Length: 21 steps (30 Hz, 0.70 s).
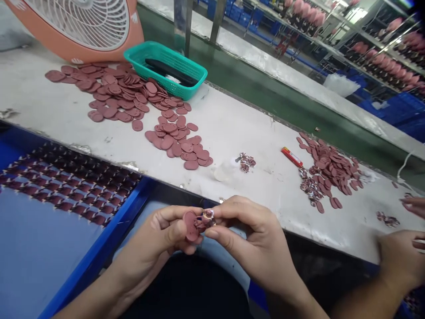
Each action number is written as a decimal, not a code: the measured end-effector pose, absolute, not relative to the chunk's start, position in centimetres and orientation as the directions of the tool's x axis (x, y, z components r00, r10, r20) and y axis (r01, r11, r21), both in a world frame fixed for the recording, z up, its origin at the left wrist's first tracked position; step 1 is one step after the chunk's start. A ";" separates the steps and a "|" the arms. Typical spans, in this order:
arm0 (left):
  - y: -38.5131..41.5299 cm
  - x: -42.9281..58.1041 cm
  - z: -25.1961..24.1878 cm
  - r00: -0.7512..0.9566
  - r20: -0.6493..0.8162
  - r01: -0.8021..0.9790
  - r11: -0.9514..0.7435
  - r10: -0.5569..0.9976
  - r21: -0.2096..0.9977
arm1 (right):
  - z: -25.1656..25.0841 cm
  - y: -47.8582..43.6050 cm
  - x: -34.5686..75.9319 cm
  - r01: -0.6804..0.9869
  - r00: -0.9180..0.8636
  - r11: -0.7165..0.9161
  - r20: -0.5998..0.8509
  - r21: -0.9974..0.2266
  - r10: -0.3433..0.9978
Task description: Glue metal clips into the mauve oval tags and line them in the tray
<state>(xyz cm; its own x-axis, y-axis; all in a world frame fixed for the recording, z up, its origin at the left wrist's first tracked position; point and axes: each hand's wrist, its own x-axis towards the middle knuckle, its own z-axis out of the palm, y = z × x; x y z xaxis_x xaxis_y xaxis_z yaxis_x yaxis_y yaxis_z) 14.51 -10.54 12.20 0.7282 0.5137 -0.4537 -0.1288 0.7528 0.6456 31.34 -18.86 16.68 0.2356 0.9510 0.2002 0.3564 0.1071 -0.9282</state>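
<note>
Between thumb and fingers, my left hand (166,235) grips a reddish-brown oval disc (191,227) with small holes in it. My right hand (247,235) pinches a small figure-like part (206,219), brown with white and shiny bits, against the disc's right side. The two pieces touch; whether they are joined I cannot tell. Both hands are over my lap, just in front of the table edge. Beyond them, a pile of similar oval discs (179,141) lies on the white table (239,128), with a small cluster of figure-like parts (246,162) to its right.
A bigger disc pile (113,91) lies before an orange fan (89,26) and a green basket (166,68). At left, a blue tray (49,248) holds rows of small brown pieces. Another person's hands (401,254) work at right, near more discs (332,166) and a red packet (291,157).
</note>
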 end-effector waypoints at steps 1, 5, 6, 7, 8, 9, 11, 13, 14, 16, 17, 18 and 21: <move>-10.6 14.6 12.3 0.726 -0.458 -0.132 0.758 0.513 0.639 | 16.7 -18.9 31.4 0.364 0.226 0.109 0.201 -0.925 0.953; -10.6 14.9 12.6 0.735 -0.449 -0.161 0.775 0.507 0.611 | 16.8 -19.0 31.5 0.405 0.184 0.120 0.209 -0.906 0.960; -10.6 14.9 12.6 0.735 -0.453 -0.165 0.781 0.505 0.602 | 16.8 -19.0 31.5 0.422 0.172 0.123 0.212 -0.898 0.962; -10.6 15.0 12.6 0.729 -0.463 -0.166 0.786 0.504 0.596 | 16.8 -19.0 31.6 0.442 0.158 0.128 0.218 -0.888 0.963; -10.6 15.0 12.5 0.721 -0.476 -0.164 0.791 0.503 0.589 | 16.8 -19.0 31.6 0.462 0.144 0.137 0.226 -0.876 0.963; -10.6 15.1 12.5 0.715 -0.487 -0.161 0.796 0.502 0.584 | 16.8 -19.0 31.7 0.481 0.131 0.146 0.235 -0.864 0.963; -10.5 15.0 12.4 0.710 -0.496 -0.162 0.800 0.501 0.577 | 16.8 -19.0 31.8 0.504 0.105 0.160 0.244 -0.849 0.964; -10.5 14.9 12.2 0.713 -0.495 -0.164 0.804 0.497 0.571 | 16.8 -18.9 31.9 0.508 0.085 0.162 0.236 -0.846 0.968; -10.5 14.9 12.1 0.715 -0.495 -0.163 0.807 0.494 0.568 | 16.8 -18.9 32.0 0.507 0.077 0.161 0.230 -0.847 0.970; -10.6 14.8 12.0 0.719 -0.495 -0.163 0.811 0.487 0.561 | 16.9 -18.8 32.1 0.504 0.060 0.161 0.221 -0.848 0.973; -10.6 14.8 11.9 0.723 -0.495 -0.160 0.814 0.482 0.559 | 16.9 -18.7 32.2 0.504 0.054 0.161 0.217 -0.849 0.975; -10.6 14.8 11.9 0.726 -0.496 -0.157 0.816 0.477 0.556 | 16.9 -18.7 32.3 0.504 0.050 0.161 0.215 -0.848 0.975; -10.5 14.9 11.9 0.731 -0.504 -0.141 0.824 0.461 0.549 | 17.1 -18.6 32.4 0.510 0.033 0.170 0.217 -0.843 0.976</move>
<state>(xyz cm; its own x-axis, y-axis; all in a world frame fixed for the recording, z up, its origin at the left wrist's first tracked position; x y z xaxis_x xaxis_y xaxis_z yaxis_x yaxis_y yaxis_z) 14.86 -10.47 11.91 0.7305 0.4611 -0.5037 -0.1413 0.8237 0.5491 32.43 -18.56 17.15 0.0330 0.9756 0.2170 0.5100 0.1703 -0.8432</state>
